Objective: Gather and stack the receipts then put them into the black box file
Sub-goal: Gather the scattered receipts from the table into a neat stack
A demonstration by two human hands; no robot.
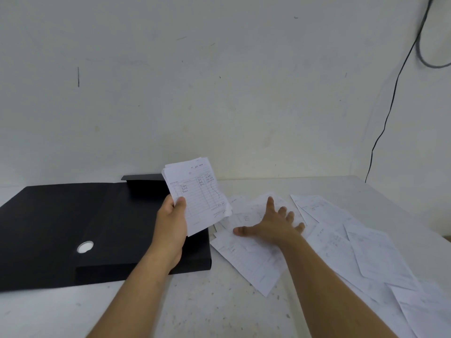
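The left hand (172, 217) has its grip clamped on a stack of receipts (197, 191) above the open black box file (73, 230); the right hand (273, 223), fingers spread, presses loose receipts (366, 250) on the table (195, 308).

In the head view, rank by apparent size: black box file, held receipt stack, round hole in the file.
1. black box file
2. receipt stack, held in the left hand
3. round hole

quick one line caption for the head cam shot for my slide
Left hand holds a stack of receipts above the black box file while the right hand reaches over loose receipts.
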